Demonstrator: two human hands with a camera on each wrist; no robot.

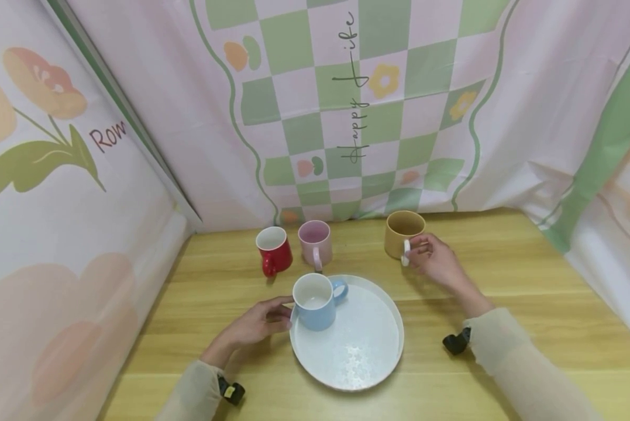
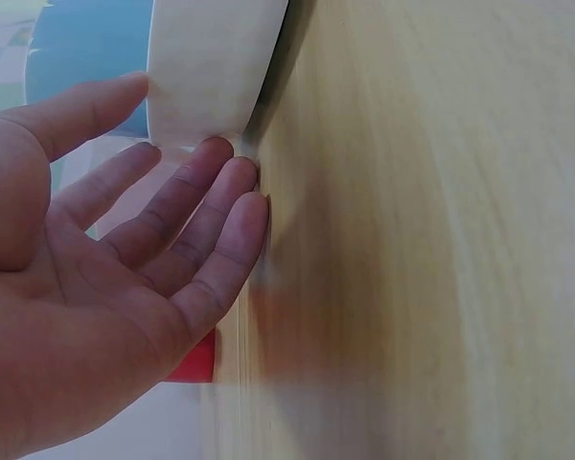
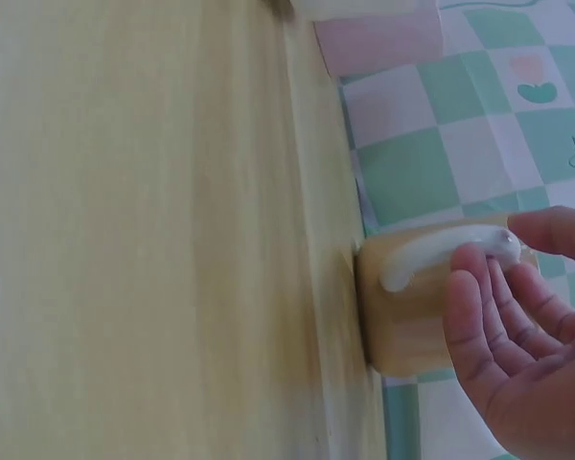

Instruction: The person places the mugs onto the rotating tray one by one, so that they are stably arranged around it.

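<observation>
Head view: right hand point(image 1: 441, 266) pinches yellow mug point(image 1: 395, 243) by its white handle point(image 1: 406, 254), mug upright at table's point(image 1: 567, 327) back.
Handle faces the hand, probably the easiest hold; thumb and fingers nearly together, firmness can't tell. Left hand point(image 1: 262, 323), fingers loosely extended, grips nothing beside blue mug point(image 1: 319, 316) on tray point(image 1: 369, 351), perhaps steadying; contact unclear.

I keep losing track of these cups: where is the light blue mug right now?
In the head view, the light blue mug stands on the upper left part of the white tray, beside the left hand.
</observation>
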